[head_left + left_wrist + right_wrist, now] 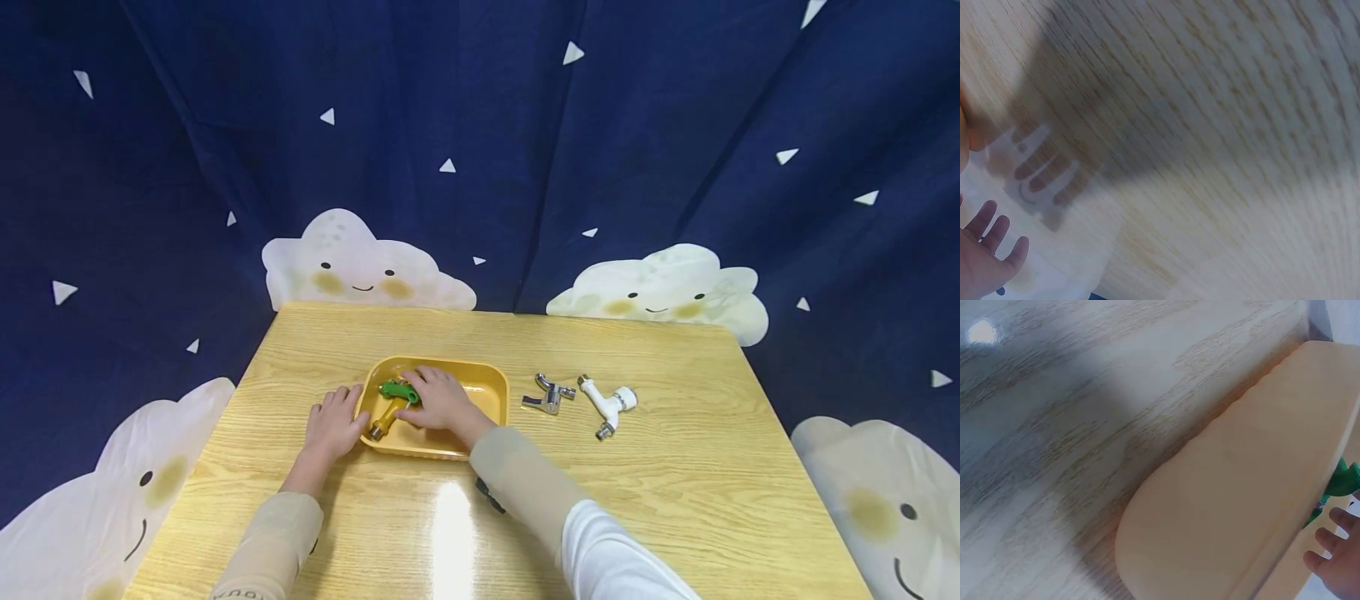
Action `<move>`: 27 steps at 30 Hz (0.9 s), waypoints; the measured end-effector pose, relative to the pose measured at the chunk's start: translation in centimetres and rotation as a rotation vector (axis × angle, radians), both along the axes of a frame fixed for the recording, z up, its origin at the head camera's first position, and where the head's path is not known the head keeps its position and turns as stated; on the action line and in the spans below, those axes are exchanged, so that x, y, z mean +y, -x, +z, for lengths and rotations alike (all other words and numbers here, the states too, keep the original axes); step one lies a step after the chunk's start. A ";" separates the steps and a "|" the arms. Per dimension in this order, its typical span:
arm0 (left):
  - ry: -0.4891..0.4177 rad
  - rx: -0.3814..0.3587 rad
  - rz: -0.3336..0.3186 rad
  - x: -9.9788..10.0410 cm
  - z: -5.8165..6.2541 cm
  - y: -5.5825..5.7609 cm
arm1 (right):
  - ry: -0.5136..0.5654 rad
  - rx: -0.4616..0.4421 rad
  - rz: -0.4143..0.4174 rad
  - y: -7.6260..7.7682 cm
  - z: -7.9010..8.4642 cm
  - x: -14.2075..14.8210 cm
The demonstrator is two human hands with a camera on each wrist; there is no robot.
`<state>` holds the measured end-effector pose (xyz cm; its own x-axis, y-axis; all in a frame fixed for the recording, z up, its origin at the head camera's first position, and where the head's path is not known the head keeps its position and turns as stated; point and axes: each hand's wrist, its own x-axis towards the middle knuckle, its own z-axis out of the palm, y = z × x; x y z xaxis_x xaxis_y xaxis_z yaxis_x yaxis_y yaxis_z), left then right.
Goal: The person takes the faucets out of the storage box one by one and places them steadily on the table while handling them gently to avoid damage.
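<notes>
My right hand (pixel 438 404) reaches into a yellow tray (pixel 487 375), its fingers right at a green, tap-like piece (pixel 397 391). Below that piece a yellow tap (pixel 384 423) with a metal threaded end lies slanted at the tray's left end. The right wrist view shows the fingers (pixel 1329 540) spread beside the green piece, seen past the tray's side wall. My left hand (pixel 333 423) rests at the tray's left side, with the thumb at the rim. In the left wrist view its fingers (pixel 997 234) are apart and hold nothing.
Right of the tray on the wooden table (pixel 675 500) lies a chrome tap (pixel 551 393). Beside it is a white tap (pixel 609 404) with metal ends. A dark blue curtain (pixel 495 125) with cloud pictures hangs behind and around the table.
</notes>
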<state>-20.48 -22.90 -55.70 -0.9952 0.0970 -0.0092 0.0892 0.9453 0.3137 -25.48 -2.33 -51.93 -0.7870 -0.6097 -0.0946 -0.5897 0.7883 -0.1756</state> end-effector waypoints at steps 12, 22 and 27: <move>0.001 -0.006 -0.002 -0.1 -0.1 0.1 | 0.014 -0.091 -0.074 0.0 -0.3 -0.3; 0.003 0.001 -0.001 0.0 0.0 0.0 | 0.074 -0.187 -0.153 0.0 -0.7 -0.4; 0.001 0.006 -0.002 0.0 0.0 0.0 | 0.104 -0.210 -0.171 0.1 -1.0 -0.4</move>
<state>-20.44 -22.91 -55.66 -0.9951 0.0988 -0.0031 0.0930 0.9455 0.3121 -25.62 -2.77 -52.95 -0.8489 -0.4847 -0.2107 -0.3917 0.8446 -0.3650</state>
